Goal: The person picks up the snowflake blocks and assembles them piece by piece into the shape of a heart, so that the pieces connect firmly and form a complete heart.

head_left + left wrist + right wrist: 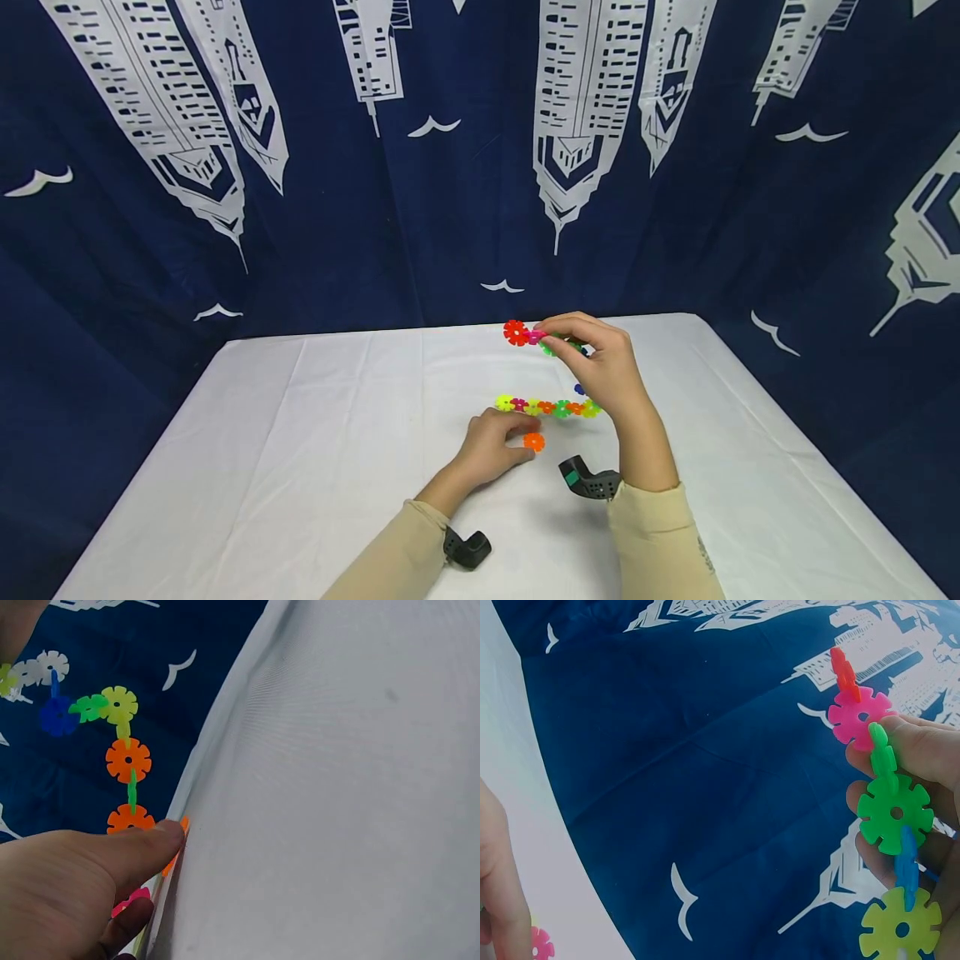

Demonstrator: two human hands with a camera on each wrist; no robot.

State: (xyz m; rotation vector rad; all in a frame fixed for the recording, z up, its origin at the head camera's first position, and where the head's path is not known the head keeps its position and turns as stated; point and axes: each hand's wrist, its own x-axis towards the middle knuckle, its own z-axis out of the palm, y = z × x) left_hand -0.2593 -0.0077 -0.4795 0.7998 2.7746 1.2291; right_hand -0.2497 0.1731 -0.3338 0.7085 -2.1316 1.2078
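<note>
My right hand is raised over the far part of the table. Its thumb and fingers pinch a chain of slotted flower discs near a pink disc. A red disc forms the chain's end, with green discs, a blue one and a yellow one below the thumb. Another stretch of discs lies in a row on the table; the right hand partly hides whether both are joined. My left hand rests on the table just in front of that row, holding a single orange disc between thumb and fingers.
A white cloth covers the table. Behind it hangs a dark blue curtain with white building prints. Black wrist cameras stick out from both sleeves, low over the cloth.
</note>
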